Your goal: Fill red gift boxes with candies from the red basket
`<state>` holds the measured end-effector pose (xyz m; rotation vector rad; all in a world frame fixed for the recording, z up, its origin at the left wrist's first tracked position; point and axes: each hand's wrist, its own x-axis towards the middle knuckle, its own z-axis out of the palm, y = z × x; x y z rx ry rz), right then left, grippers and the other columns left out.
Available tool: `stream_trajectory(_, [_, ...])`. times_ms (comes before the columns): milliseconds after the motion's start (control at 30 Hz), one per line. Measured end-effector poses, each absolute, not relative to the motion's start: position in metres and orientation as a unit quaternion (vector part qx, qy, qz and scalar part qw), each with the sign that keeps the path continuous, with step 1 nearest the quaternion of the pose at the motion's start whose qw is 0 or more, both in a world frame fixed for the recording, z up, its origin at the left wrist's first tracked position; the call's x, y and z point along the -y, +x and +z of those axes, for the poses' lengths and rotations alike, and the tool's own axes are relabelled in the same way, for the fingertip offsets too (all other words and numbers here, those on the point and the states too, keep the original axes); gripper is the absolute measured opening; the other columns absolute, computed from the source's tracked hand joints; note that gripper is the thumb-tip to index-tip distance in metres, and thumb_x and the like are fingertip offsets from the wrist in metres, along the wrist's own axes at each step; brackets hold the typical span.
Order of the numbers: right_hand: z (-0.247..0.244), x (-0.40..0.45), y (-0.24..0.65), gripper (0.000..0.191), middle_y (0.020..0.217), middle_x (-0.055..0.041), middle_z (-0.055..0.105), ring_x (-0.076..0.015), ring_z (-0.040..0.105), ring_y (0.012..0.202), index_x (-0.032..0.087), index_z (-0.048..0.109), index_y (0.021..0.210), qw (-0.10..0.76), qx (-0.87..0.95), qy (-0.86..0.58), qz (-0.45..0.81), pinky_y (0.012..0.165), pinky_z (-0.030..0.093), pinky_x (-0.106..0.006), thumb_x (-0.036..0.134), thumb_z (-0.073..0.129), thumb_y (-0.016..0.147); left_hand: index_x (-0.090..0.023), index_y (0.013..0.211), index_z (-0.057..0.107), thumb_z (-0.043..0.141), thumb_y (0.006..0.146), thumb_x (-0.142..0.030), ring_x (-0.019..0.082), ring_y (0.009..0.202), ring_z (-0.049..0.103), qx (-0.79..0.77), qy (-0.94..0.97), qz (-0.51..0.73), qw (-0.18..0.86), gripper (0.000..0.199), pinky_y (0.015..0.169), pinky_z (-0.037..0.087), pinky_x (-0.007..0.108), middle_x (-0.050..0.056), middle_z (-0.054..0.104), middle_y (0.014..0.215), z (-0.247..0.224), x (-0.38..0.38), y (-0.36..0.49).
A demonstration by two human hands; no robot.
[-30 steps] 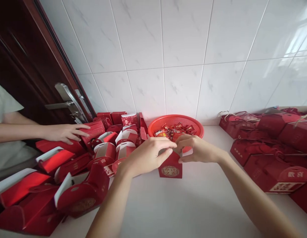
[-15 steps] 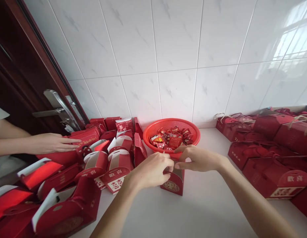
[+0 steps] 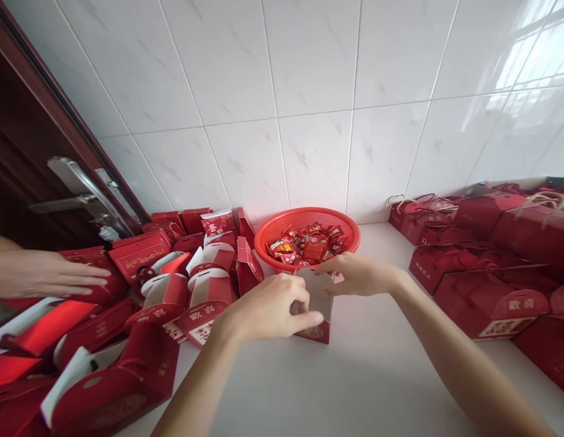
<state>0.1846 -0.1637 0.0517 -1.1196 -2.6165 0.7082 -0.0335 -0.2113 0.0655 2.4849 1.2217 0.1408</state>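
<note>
A small red gift box (image 3: 322, 332) with a gold emblem stands on the white tabletop, its top open and its pale grey inside showing. At its near left side is my left hand (image 3: 272, 306), fingers curled and thumb across the front wall; the fingertips are partly hidden. My right hand (image 3: 361, 274) pinches the upper right edge of the same box, with its fingers over the rim. Just behind the box sits a red plastic basket (image 3: 262, 233) with wrapped sweets (image 3: 314, 246) in it.
Open red boxes (image 3: 213, 291) crowd the left side. Closed red boxes (image 3: 486, 297), some with cord handles, are stacked at the right. Another person's hand (image 3: 58, 273) rests over boxes at the far left. A tiled wall (image 3: 318, 145) bounds the back.
The view has shifted slightly. My hands have moved apart at the box top, and more of its grey inside shows. The other person's hand has moved left and lower.
</note>
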Motion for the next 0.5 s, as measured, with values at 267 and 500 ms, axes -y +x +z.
stream_trajectory(267, [0.058,0.156,0.191,0.075,0.109,-0.0116,0.068,-0.0257,0.065,0.095,0.015,0.063,0.127,0.065,0.852,-0.411,0.317,0.071,0.047,-0.029,0.051,0.085,0.064,-0.027,0.110,0.072,0.069,0.079,-0.055,0.024,0.095,0.065,-0.470,0.855,0.016,0.218,0.042,0.078,0.049,0.030,0.002,0.068,0.109,0.069,0.210,-0.039])
stream_trajectory(500, [0.052,0.148,0.195,0.072,0.090,-0.0054,0.069,-0.0228,0.066,0.085,0.016,0.062,0.117,0.061,0.845,-0.397,0.354,0.065,0.044,-0.027,0.054,0.086,0.061,-0.029,0.145,0.049,0.078,0.065,-0.055,0.038,0.145,0.035,-0.538,0.810,-0.063,0.223,0.089,0.104,0.047,0.043,0.010,0.028,0.164,0.067,0.211,-0.042])
